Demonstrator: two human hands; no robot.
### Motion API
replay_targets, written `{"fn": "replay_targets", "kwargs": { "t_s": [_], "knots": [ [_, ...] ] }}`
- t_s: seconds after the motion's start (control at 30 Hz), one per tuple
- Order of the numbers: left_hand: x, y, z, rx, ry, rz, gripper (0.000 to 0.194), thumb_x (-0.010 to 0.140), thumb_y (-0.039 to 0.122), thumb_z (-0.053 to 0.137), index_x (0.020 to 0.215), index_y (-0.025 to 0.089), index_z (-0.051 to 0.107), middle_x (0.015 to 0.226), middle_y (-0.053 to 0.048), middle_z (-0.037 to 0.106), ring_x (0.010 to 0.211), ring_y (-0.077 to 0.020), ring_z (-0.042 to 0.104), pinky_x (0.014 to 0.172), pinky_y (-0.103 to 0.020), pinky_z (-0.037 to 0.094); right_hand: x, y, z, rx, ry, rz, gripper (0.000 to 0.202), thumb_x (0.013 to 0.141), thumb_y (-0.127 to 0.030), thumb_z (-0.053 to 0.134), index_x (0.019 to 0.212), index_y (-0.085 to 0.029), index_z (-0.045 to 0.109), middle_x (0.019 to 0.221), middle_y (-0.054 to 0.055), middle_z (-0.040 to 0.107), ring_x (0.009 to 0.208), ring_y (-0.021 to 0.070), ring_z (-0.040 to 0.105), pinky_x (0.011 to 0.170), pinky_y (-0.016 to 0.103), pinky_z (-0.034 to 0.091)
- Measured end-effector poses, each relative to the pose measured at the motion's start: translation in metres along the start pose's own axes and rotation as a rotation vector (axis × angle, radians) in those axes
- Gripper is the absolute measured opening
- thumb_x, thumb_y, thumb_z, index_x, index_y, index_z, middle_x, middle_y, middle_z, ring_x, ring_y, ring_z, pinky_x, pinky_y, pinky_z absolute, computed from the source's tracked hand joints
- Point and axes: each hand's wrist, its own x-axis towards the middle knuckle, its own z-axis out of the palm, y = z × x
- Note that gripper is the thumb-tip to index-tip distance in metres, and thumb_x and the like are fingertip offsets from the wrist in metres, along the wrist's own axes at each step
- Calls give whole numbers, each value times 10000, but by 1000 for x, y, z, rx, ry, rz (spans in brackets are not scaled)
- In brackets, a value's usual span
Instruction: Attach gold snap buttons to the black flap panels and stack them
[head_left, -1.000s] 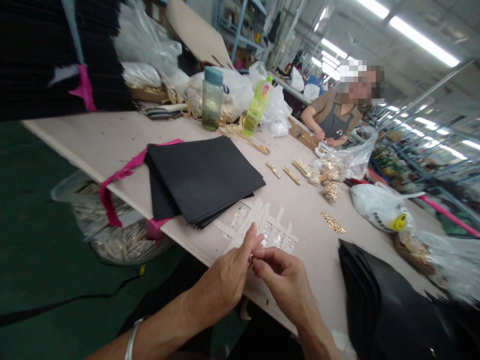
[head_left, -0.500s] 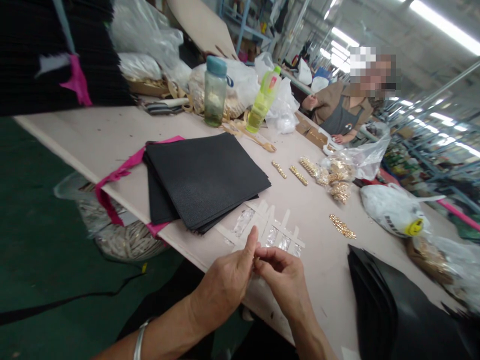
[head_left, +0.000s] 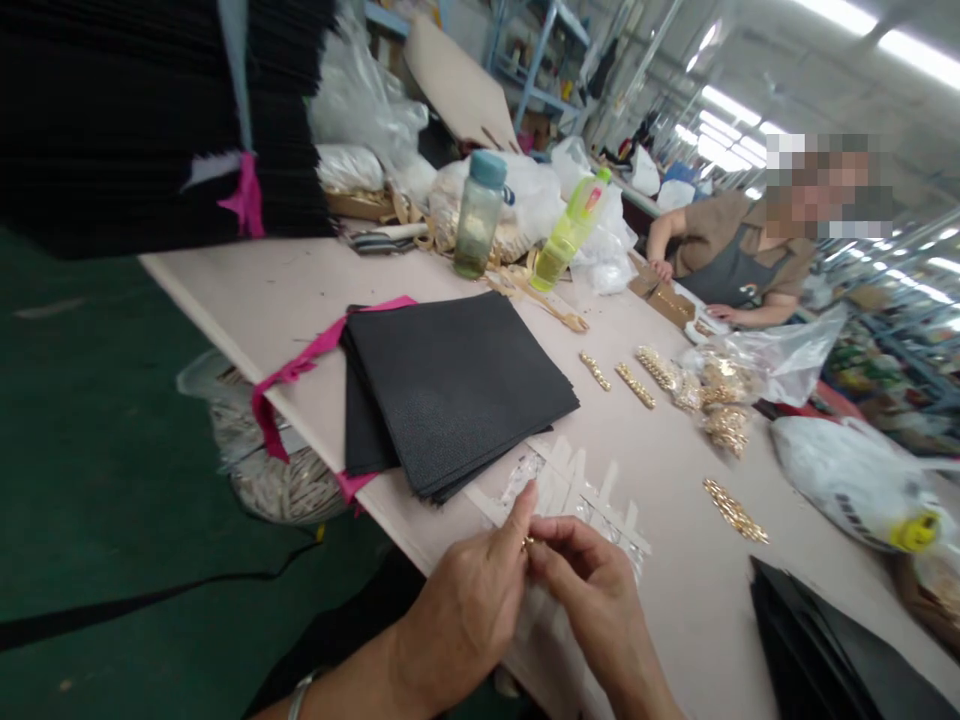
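My left hand (head_left: 476, 590) and my right hand (head_left: 592, 590) meet over the table's near edge, fingertips together. A small gold-coloured metal piece (head_left: 528, 543) shows between them, pinched by both; most of it is hidden by the fingers. Just beyond my hands, strips of whitish tape (head_left: 581, 490) lie over clear plastic on the table (head_left: 675, 580). To their left rests a stack of black sheets (head_left: 465, 385) above a pink fabric strip (head_left: 307, 355). Gold-coloured pieces (head_left: 735, 510) lie in a loose row to the right.
A blue-capped bottle (head_left: 480, 215) and a yellow-green bottle (head_left: 571, 230) stand at the back. Bagged gold pieces (head_left: 724, 385), a white bag (head_left: 840, 475) and black sheets (head_left: 832, 640) lie right. A person (head_left: 742, 250) works across the table. A large black stack (head_left: 150, 130) is upper left.
The view has shifted, so the table and its items appear further right and lower. My hands stay pinched together, and the gold piece shows more clearly. The person's arm across the table has lowered.
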Motion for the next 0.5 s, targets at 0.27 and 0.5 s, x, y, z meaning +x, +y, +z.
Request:
{"fn": "replay_targets", "kwargs": {
  "t_s": [0.27, 0.5],
  "knots": [
    [-15, 8, -53, -623, 209, -574, 396, 867, 352, 584, 1242, 230, 546, 930, -19, 655, 581, -78, 544, 514, -187, 471, 74, -52, 13, -450, 80, -434, 209, 820, -303, 665, 1003, -232, 737, 1013, 54, 726, 896, 222, 667, 844, 353, 517],
    [-18, -13, -96, -620, 540, -756, 548, 834, 503, 635, 1248, 177, 486, 963, -19, 619, 497, -20, 368, 442, -159, 289, 152, -84, 71, -811, 92, -606, 157, 838, -145, 600, 894, -205, 734, 981, 58, 737, 904, 222, 662, 845, 337, 487]
  ]
}}
